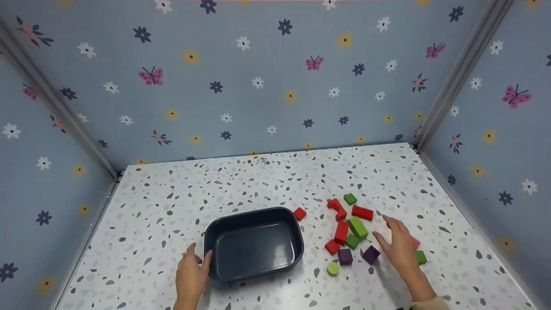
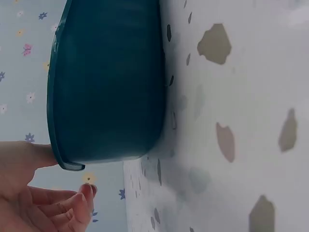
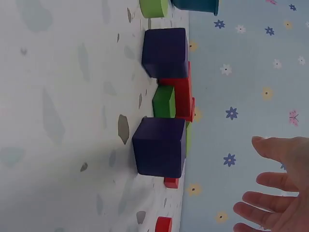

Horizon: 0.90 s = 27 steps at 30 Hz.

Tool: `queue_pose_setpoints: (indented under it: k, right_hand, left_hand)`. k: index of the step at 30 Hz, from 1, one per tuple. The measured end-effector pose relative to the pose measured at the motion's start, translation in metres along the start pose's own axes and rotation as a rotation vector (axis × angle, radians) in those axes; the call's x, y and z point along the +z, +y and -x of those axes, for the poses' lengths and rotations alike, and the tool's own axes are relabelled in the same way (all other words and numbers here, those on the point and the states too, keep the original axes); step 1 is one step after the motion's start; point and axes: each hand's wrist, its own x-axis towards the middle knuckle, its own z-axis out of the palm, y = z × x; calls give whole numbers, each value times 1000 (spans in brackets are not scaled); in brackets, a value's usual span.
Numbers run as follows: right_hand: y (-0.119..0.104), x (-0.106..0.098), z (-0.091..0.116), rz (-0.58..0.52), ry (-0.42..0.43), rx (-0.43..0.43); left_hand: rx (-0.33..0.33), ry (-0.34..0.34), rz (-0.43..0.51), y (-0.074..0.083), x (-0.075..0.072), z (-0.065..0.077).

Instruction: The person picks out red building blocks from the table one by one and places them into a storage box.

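Note:
A dark blue rectangular bin [image 1: 254, 249] stands on the table with nothing inside it. My left hand [image 1: 192, 273] is at the bin's left end, its thumb against the rim; in the left wrist view the fingers [image 2: 72, 208] curl loosely, apart from the wall. To the right of the bin lie loose toy blocks: a purple cube [image 1: 370, 255], another purple cube [image 1: 345, 257], a red arch [image 1: 337, 209], a light green block [image 1: 357, 228] and a red block [image 1: 341, 232]. My right hand [image 1: 400, 247] hovers over their right side, thumb and fingers spread, holding nothing.
A small red cube [image 1: 300, 213] lies beside the bin's right rim. A light green cylinder [image 1: 332, 269] is nearest the front. Partly behind the right hand are a pink block [image 1: 415, 242] and a green block [image 1: 420, 257]. Flowered panels [image 1: 267, 86] enclose the speckled table [image 1: 181, 189].

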Motion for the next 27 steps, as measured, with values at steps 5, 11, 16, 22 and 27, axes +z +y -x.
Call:
queue_pose_setpoints:
  k: [5, 11, 16, 22, 27]
  right_hand:
    - [11, -5, -12, 59, -35, 45]
    - [24, -7, -23, 99, -79, 82]
    - [34, -5, -29, 119, -119, 113]
    - [46, 1, -35, 142, -139, 126]
    - [57, 7, -38, 174, -208, 203]
  left_hand:
    - [-7, 5, 49, 1, 4, -1]
    - [-31, 1, 77, 0, 7, -1]
    - [-28, 8, 88, 0, 9, 0]
    - [-17, 29, 110, -1, 13, 1]
    - [-15, 49, 95, -2, 13, 2]
